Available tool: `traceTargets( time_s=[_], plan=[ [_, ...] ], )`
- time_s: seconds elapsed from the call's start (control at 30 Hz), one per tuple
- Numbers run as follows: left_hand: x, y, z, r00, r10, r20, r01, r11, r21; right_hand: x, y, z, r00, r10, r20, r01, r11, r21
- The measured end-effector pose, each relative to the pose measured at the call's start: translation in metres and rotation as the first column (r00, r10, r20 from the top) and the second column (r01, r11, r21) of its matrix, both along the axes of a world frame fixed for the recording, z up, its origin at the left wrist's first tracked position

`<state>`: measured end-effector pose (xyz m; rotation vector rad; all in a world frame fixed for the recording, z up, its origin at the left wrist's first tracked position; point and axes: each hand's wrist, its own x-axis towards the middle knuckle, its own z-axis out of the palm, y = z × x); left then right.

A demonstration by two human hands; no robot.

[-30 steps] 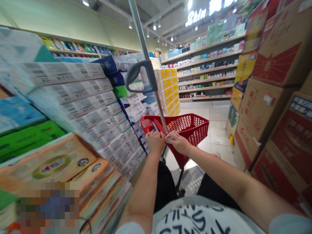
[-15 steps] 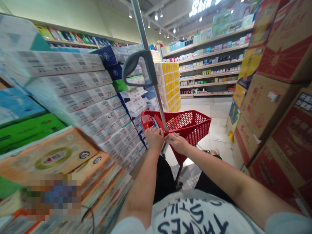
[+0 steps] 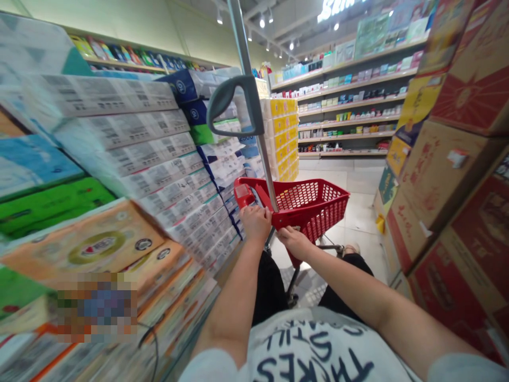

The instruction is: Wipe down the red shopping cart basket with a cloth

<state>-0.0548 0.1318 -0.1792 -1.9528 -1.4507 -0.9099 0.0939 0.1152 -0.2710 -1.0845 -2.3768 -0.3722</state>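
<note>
A red plastic shopping cart (image 3: 314, 199) with a perforated basket stands in front of my legs. My left hand (image 3: 256, 222) is closed around the cart's near left end, by its red handle. To the right of it, my right hand (image 3: 295, 241) has its fingers curled against the near side of the cart, just under the rim; what its fingertips press on is partly hidden. A metal pole (image 3: 267, 164) rises from the cart between the hands and the basket, with a grey loop grip (image 3: 256, 106) partway up it. The part of the basket floor I can see is bare.
Stacked white tissue packs (image 3: 151, 138) line the left side, with orange packs (image 3: 99, 239) nearer me. Yellow-and-white packs (image 3: 282, 140) stand ahead. Cardboard cartons (image 3: 429, 175) are piled on the right. Shelves of small goods (image 3: 350, 101) cross the back beyond a tiled floor (image 3: 350, 178).
The scene has shifted slightly right in view. My right hand has moved a little rightward and down along the cart, apart from my left, which keeps its grip.
</note>
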Motion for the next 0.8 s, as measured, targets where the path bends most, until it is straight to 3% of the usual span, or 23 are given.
traceTargets(
  time_s=[0.1, 0.27, 0.47, 0.67, 0.8],
  plan=[
    [0.0, -0.001, 0.001, 1.0, -0.012, 0.014, 0.012, 1.0, -0.007, 0.003, -0.002, -0.007, 1.0, -0.03, 0.006, 0.03, 0.999, -0.016],
    [0.002, -0.003, 0.001, 0.999, -0.01, 0.037, 0.011, 1.0, -0.015, -0.001, 0.002, 0.008, 0.995, 0.023, -0.096, -0.014, 0.995, 0.101],
    [0.001, -0.006, 0.0, 0.999, -0.02, 0.028, 0.02, 1.0, -0.023, 0.005, -0.005, -0.01, 0.998, -0.04, -0.056, 0.037, 0.998, -0.045],
    [0.0, -0.005, 0.0, 0.999, -0.016, 0.034, 0.017, 1.0, -0.003, -0.001, -0.002, 0.004, 0.982, 0.037, -0.187, -0.029, 0.999, 0.045],
    [0.0, -0.007, 0.0, 1.0, -0.015, 0.015, 0.016, 1.0, -0.01, 0.004, -0.005, -0.009, 0.983, 0.009, -0.183, -0.012, 1.0, -0.017]
  ],
)
